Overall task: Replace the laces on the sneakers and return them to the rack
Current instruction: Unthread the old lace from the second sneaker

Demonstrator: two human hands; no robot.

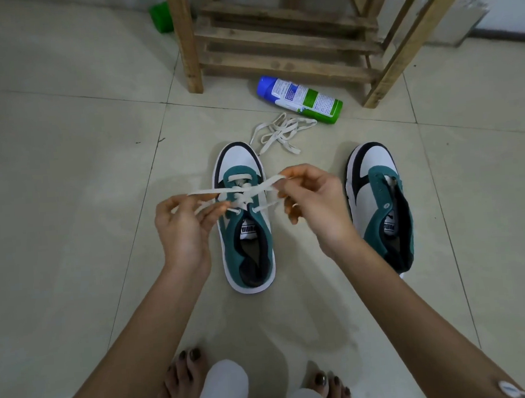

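A white, teal and black sneaker stands on the tiled floor in the middle, toe pointing away. A cream lace is threaded through its eyelets. My left hand pinches one end of that lace at the shoe's left. My right hand pinches the other end at the shoe's right, and the two ends cross over the tongue. The second sneaker stands to the right with no lace in it. A loose cream lace lies tangled on the floor beyond the first shoe.
A wooden slatted rack stands at the back. A blue, white and green spray can lies on its side before it. A green object sits at the back left. My bare feet are at the bottom edge.
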